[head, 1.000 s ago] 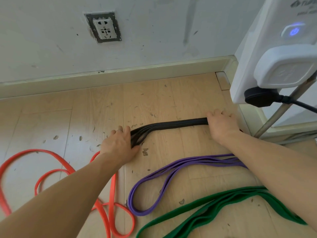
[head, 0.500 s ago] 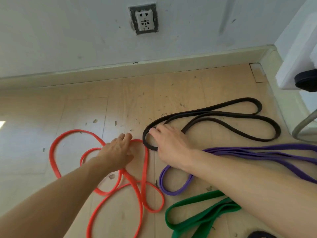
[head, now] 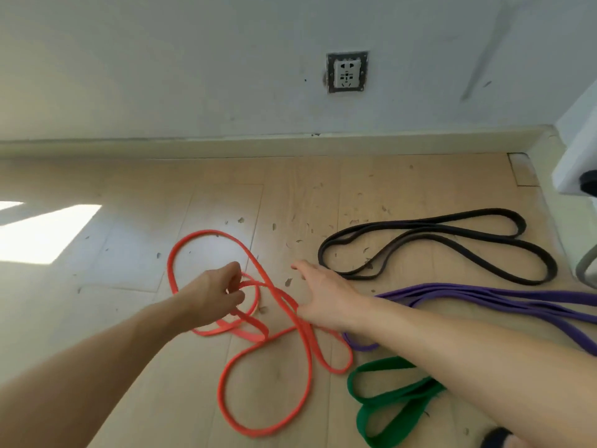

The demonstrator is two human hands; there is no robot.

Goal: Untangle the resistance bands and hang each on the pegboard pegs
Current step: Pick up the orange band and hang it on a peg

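— Pale wooden plank floor (head: 135, 318) below a grey-white wall (head: 193, 76), cream skirting board (head: 258, 145) between them. Lying on the planks?

— Orange flat rubber resistance band (head: 305, 337), sprawled in several crossing loops near the middle. Largest loop nearest the camera, another rounded loop toward the wall.

— And the grips?

— Left hand (head: 214, 294) clenched round a small inner loop of that orange band, fingers (head: 235, 274) curled over the strand, lifted slightly off the floor. Right hand (head: 323, 294) released, fingers straight and spread, palm down over the orange strands where they cross; touching them or just above, cannot tell.

— Further out?

— Black narrow rubber band (head: 433, 236) beyond the right hand, flat on the floor in long folded loops, apart from the orange one. Purple rubber band (head: 484, 294) beside it toward the camera, several strands running off the right edge, its near end partly hidden under the right forearm. Green wide rubber band (head: 387, 402) nearest of all, folded, just beside the orange loop's edge.

— Anything else?

— White wall socket (head: 347, 72) in a dark frame. Bright patch of sunlight (head: 45, 234) on the floor at left. Small dark scraps scattered over the planks. White appliance corner (head: 578, 156) at the right edge.
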